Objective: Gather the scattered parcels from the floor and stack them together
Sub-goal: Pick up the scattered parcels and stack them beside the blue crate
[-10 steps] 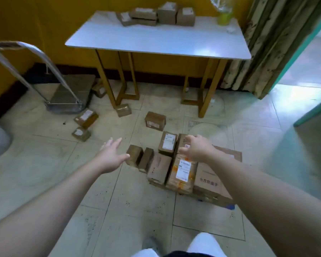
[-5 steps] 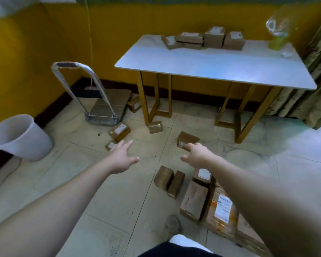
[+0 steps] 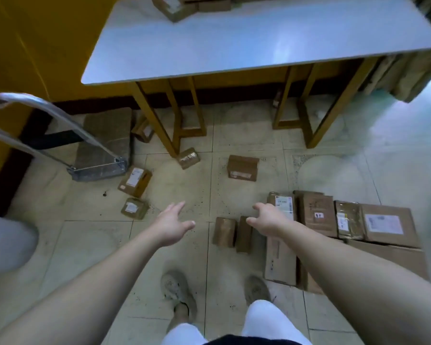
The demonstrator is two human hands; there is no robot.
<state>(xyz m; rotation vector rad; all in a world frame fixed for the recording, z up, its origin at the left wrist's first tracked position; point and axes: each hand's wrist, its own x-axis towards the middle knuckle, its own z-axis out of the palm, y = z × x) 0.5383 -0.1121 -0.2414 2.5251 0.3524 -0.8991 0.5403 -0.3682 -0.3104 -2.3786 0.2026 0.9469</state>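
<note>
The person stands on the tiled floor (image 3: 184,188) with both arms stretched forward and down. The left hand (image 3: 171,226) hangs over bare tiles with its fingers straight and spread, so its grip holds nothing. The right hand (image 3: 268,220) is palm down with its fingers apart and loosely bent, its grip empty too. It hovers at the near end of a labelled parcel (image 3: 283,204); whether it touches cannot be told.

Just left of that hand, two small brown parcels (image 3: 224,231) stand side by side, touching. To its right the gathered parcels lie flat in a row, close together: a stickered parcel (image 3: 319,215), a narrow taped parcel (image 3: 346,219) and a wide parcel (image 3: 388,225) with a white label. A long flat box (image 3: 280,260) lies under the right forearm.

The other parcels lie scattered further off. A lone parcel (image 3: 242,168) sits on the tiles beyond the hands. A shiny taped parcel (image 3: 188,158) lies at the foot of a leg of the desk (image 3: 234,46). A larger labelled box (image 3: 135,181) and a smaller labelled box (image 3: 134,208) lie near the front of a hand trolley (image 3: 102,145), and a tilted parcel (image 3: 143,129) sits between the trolley and the desk leg. More parcels are piled on the desk's far edge (image 3: 174,9). A white bucket (image 3: 8,242) stands at the left edge, and two grey shoes (image 3: 177,287) show below
</note>
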